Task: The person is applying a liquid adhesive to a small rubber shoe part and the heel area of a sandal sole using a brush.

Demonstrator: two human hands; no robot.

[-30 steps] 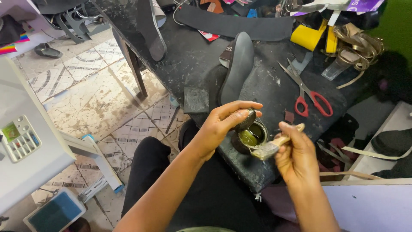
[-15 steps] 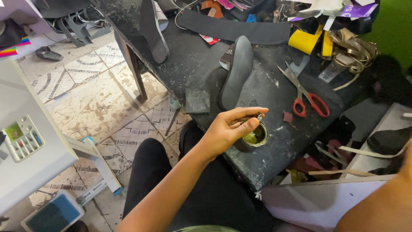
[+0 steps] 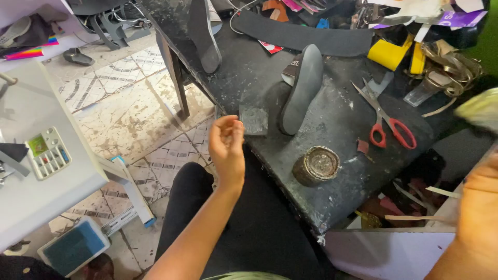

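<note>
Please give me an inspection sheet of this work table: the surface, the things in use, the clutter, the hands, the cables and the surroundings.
Surface: black table, stained and scratched.
Things in use: small round tin near the front edge, lid on, smeared; grey shoe sole on its edge behind it.
Clutter: red-handled scissors, yellow tape roll, long black strip, small dark square piece, straps and scraps at the back.
Hands: left hand open, loosely curled, holding nothing, left of the tin; right hand at the frame edge, grip cannot be told.
Cables: thin white cable at the far edge.
Surroundings: patterned tiled floor, white cabinet at left.
</note>
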